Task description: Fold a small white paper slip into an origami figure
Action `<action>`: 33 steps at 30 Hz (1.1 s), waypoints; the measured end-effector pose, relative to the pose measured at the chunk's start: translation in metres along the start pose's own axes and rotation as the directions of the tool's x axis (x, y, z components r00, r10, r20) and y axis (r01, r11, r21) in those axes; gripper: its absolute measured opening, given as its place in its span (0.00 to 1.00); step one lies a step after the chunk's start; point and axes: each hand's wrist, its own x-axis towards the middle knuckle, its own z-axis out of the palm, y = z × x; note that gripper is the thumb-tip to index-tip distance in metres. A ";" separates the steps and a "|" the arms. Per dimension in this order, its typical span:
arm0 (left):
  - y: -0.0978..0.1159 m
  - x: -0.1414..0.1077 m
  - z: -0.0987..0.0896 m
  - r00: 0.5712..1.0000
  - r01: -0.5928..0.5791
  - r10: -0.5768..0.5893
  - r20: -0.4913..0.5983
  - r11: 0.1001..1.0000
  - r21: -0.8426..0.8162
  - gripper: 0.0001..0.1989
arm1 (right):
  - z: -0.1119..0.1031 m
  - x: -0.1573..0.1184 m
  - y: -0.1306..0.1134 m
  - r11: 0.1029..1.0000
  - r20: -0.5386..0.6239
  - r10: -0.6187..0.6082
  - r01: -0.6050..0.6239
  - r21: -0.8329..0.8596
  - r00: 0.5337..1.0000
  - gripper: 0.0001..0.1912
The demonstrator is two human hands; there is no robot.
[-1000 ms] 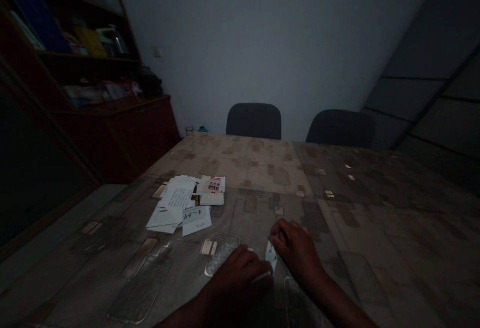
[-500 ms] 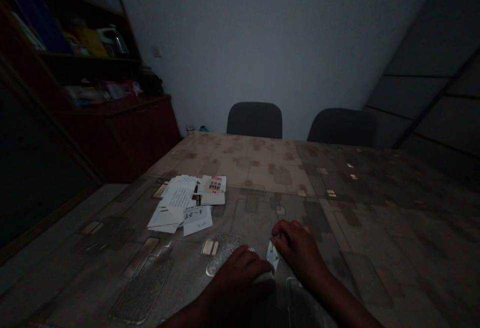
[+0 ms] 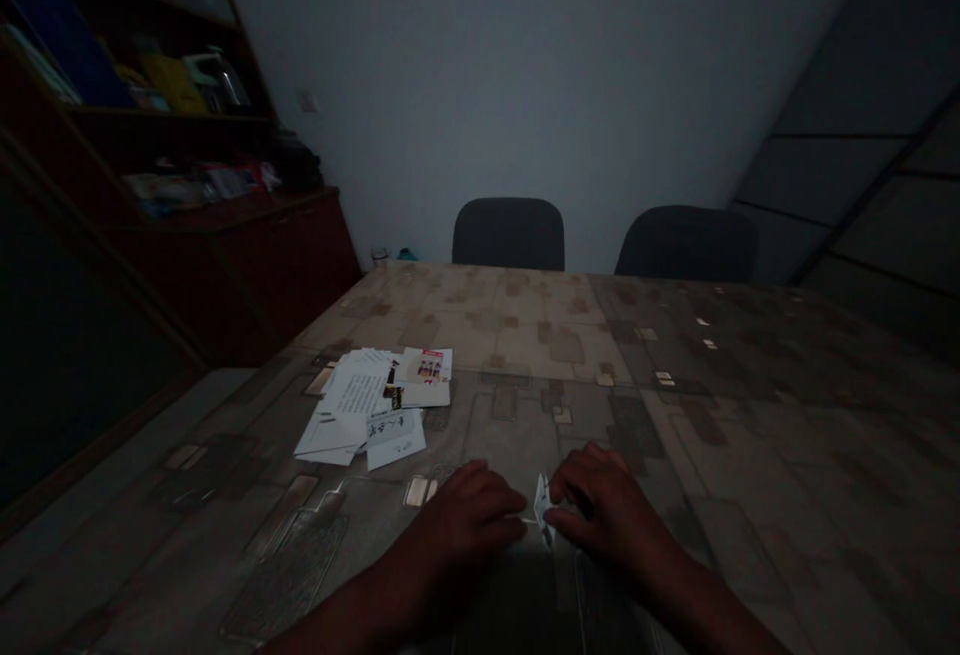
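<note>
Over the near part of the table, my right hand [image 3: 604, 500] pinches a small white printed card [image 3: 544, 513] between thumb and fingers, the card standing nearly on edge. My left hand [image 3: 480, 520] faces it from the left, thumb and fingers closed together. A thin pale edge [image 3: 530, 521] shows at the left fingertips and reaches toward the card; it looks like another card seen edge-on. Farther off to the left lies a loose pile of white cards [image 3: 352, 400], some with printed or handwritten text. One card [image 3: 429, 367] in it bears a red picture.
The patterned tablecloth [image 3: 517, 325] covers the wide table. Two dark chairs [image 3: 508, 233] stand against its far side. At the left is a dark red cabinet with shelves [image 3: 285, 245] holding a kettle [image 3: 231, 85]. The room is dim.
My left hand has shifted up and slightly left, away from the card. My right hand has moved a little lower on the card, which now stands more edge-on. The pile stays put.
</note>
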 end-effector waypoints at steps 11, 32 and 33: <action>-0.013 0.037 -0.022 0.963 -0.065 0.069 0.260 0.998 -0.024 0.19 | -0.007 -0.003 -0.005 0.998 -0.012 0.053 -0.053 -0.035 0.999 0.10; 0.045 -0.008 0.032 0.994 0.096 -0.070 -0.081 0.918 0.385 0.10 | 0.015 -0.019 -0.014 0.995 -0.069 0.092 -0.095 -0.030 0.993 0.08; 0.044 -0.010 0.030 0.995 0.086 -0.058 -0.083 0.919 0.386 0.11 | 0.015 -0.020 -0.012 0.996 -0.055 0.085 -0.087 -0.029 0.995 0.08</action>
